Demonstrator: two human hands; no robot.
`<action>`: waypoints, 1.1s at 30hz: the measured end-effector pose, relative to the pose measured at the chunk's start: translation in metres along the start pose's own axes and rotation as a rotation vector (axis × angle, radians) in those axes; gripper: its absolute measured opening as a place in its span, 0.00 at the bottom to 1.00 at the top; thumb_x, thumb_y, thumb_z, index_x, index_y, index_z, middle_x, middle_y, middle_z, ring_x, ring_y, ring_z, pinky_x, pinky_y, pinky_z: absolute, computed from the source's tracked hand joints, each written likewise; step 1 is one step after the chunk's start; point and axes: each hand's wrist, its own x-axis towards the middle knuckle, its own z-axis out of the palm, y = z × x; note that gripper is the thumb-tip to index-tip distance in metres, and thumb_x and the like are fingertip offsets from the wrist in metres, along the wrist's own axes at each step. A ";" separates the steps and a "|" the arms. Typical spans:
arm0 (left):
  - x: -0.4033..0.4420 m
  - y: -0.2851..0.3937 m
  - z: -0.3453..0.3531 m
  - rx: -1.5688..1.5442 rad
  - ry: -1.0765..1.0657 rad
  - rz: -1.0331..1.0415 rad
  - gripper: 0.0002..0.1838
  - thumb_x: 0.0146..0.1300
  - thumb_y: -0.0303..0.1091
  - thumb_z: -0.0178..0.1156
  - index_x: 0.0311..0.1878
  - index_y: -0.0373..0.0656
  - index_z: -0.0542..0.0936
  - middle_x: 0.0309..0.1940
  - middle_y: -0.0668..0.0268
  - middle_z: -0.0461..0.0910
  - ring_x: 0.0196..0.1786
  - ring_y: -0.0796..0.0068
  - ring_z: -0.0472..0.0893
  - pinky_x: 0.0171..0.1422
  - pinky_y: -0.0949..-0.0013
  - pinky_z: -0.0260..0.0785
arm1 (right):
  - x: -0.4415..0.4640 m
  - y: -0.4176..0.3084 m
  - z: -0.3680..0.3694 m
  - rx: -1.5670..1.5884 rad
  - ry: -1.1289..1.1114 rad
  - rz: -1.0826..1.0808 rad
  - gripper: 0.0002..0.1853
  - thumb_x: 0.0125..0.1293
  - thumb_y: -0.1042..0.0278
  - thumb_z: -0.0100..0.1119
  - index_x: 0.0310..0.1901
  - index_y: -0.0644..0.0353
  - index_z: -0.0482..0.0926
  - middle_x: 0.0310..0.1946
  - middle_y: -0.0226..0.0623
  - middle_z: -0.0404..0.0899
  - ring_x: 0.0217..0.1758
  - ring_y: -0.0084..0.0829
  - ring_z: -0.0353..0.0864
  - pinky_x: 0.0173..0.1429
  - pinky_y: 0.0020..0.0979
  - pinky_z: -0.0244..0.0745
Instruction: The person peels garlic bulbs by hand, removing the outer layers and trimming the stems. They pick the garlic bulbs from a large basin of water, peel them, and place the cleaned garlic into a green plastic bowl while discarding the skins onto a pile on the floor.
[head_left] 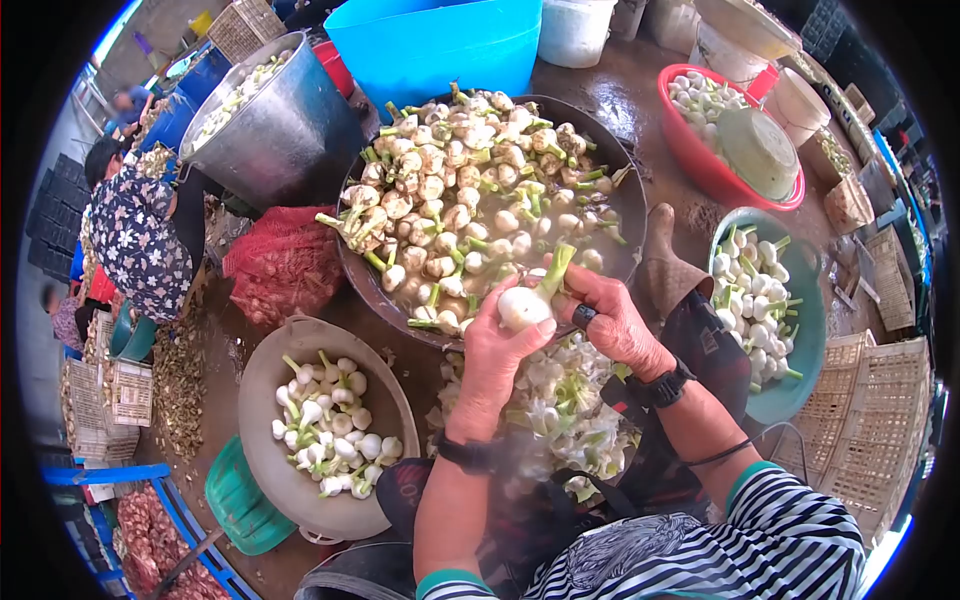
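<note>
My left hand (500,345) is wrapped round a white garlic bulb (520,308) with a thick green stem, which points up and right. My right hand (612,322) is closed against the same bulb near the base of the stem; a black band circles one of its fingers. Both hands are just above the near rim of a wide dark pan (632,215), where many brownish, unpeeled garlic bulbs (470,190) lie in murky water. Beneath my hands, a heap of pale garlic skins (570,405) lies between my knees.
A grey basin (262,400) of clean white bulbs stands left, a teal basin (815,340) of them right. Around the pan are a red mesh sack (285,265), a blue tub (430,50), a metal pot (300,130) and a red basin (690,150). Another person (145,240) sits at left.
</note>
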 end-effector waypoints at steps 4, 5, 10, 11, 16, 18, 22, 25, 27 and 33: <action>-0.001 0.003 -0.002 -0.078 -0.024 -0.099 0.39 0.51 0.34 0.69 0.64 0.35 0.61 0.48 0.59 0.75 0.44 0.68 0.81 0.47 0.63 0.79 | 0.001 -0.005 0.007 -0.026 0.101 -0.035 0.23 0.60 0.78 0.47 0.59 0.68 0.69 0.40 0.31 0.77 0.42 0.18 0.72 0.48 0.23 0.70; 0.000 0.003 -0.002 -0.059 -0.031 -0.095 0.39 0.51 0.35 0.69 0.64 0.35 0.61 0.47 0.59 0.75 0.43 0.68 0.81 0.46 0.63 0.80 | 0.001 -0.007 0.010 -0.033 0.153 -0.020 0.24 0.57 0.81 0.45 0.58 0.68 0.71 0.37 0.31 0.77 0.39 0.17 0.72 0.45 0.22 0.71; 0.000 0.004 -0.001 -0.116 -0.031 -0.117 0.35 0.56 0.39 0.65 0.63 0.33 0.64 0.46 0.59 0.76 0.43 0.68 0.81 0.45 0.63 0.80 | 0.002 -0.006 0.014 0.102 0.230 -0.049 0.21 0.60 0.78 0.49 0.57 0.68 0.72 0.38 0.34 0.78 0.39 0.19 0.75 0.45 0.23 0.73; 0.000 0.001 0.000 -0.132 -0.031 -0.123 0.34 0.58 0.42 0.63 0.62 0.32 0.64 0.45 0.59 0.76 0.42 0.68 0.81 0.44 0.63 0.80 | 0.001 0.001 0.013 0.042 0.273 -0.093 0.20 0.61 0.77 0.50 0.56 0.69 0.73 0.38 0.34 0.78 0.39 0.20 0.76 0.44 0.23 0.73; 0.008 0.005 -0.004 -0.340 0.034 -0.323 0.36 0.62 0.64 0.46 0.54 0.36 0.72 0.39 0.56 0.81 0.34 0.60 0.83 0.39 0.62 0.79 | -0.002 0.016 0.017 0.121 0.370 -0.076 0.18 0.57 0.77 0.60 0.51 0.71 0.76 0.37 0.32 0.80 0.40 0.17 0.75 0.46 0.22 0.72; 0.008 0.003 -0.003 -0.207 0.216 -0.338 0.34 0.62 0.63 0.49 0.53 0.38 0.74 0.37 0.57 0.81 0.34 0.63 0.83 0.34 0.65 0.78 | -0.003 0.016 0.020 0.091 0.394 -0.055 0.18 0.57 0.77 0.59 0.50 0.71 0.77 0.36 0.33 0.81 0.39 0.18 0.76 0.45 0.21 0.73; 0.002 -0.004 0.001 0.204 0.242 -0.101 0.24 0.62 0.42 0.60 0.56 0.39 0.71 0.44 0.61 0.79 0.43 0.69 0.81 0.37 0.68 0.80 | -0.005 0.014 0.015 0.049 0.371 0.112 0.17 0.57 0.77 0.59 0.49 0.71 0.77 0.37 0.35 0.81 0.39 0.21 0.77 0.44 0.23 0.74; 0.001 -0.009 -0.002 -0.059 0.119 -0.088 0.27 0.54 0.30 0.67 0.57 0.36 0.70 0.47 0.61 0.77 0.43 0.71 0.80 0.36 0.70 0.79 | 0.000 0.014 0.011 0.465 0.424 0.223 0.14 0.58 0.82 0.53 0.47 0.70 0.78 0.31 0.36 0.79 0.33 0.28 0.79 0.36 0.28 0.77; 0.001 -0.006 -0.004 -0.209 0.055 -0.087 0.34 0.51 0.27 0.68 0.61 0.37 0.65 0.47 0.58 0.76 0.43 0.65 0.81 0.37 0.69 0.79 | 0.006 0.040 0.005 0.756 0.495 0.295 0.14 0.57 0.83 0.52 0.45 0.69 0.78 0.30 0.38 0.79 0.31 0.31 0.80 0.34 0.30 0.78; -0.004 0.006 -0.002 -0.311 -0.119 -0.018 0.37 0.48 0.27 0.69 0.62 0.37 0.64 0.49 0.56 0.76 0.44 0.59 0.81 0.37 0.68 0.77 | -0.029 0.109 -0.005 -0.497 -0.207 0.250 0.10 0.58 0.74 0.56 0.42 0.59 0.81 0.31 0.38 0.81 0.38 0.29 0.81 0.43 0.32 0.76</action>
